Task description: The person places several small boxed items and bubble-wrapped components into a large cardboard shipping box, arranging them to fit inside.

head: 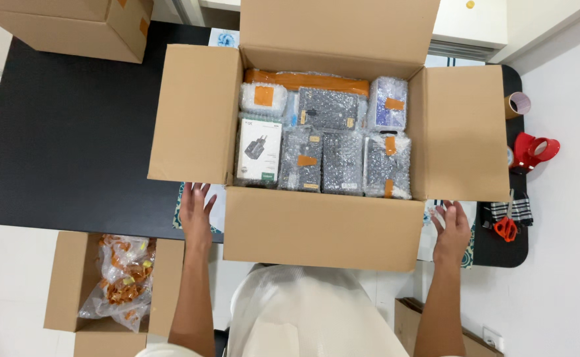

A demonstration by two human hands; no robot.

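Seen from the head camera, a person stands over an open cardboard box (323, 228) on a black table (72, 139), its four flaps folded outward. The left hand (196, 210) lies flat at the box's 8 o'clock corner, fingers spread slightly apart, just under the left flap and holding nothing. The right hand (451, 228) sits at the 4 o'clock corner, fingers loosely apart and empty, just below the right flap. Inside the box, bubble-wrapped packages (343, 155) sealed with orange tape are packed tightly side by side, with a white retail carton (259, 151) showing a dark charger at the 9 o'clock side. Beyond the table's 10 o'clock edge stands a second, closed cardboard box (85, 23). At 3 o'clock lie a red tape dispenser (534, 151) and orange-handled scissors (506, 227). On the floor at 7 o'clock, a smaller open box (68, 277) holds a clear bag of orange pieces (121, 277).
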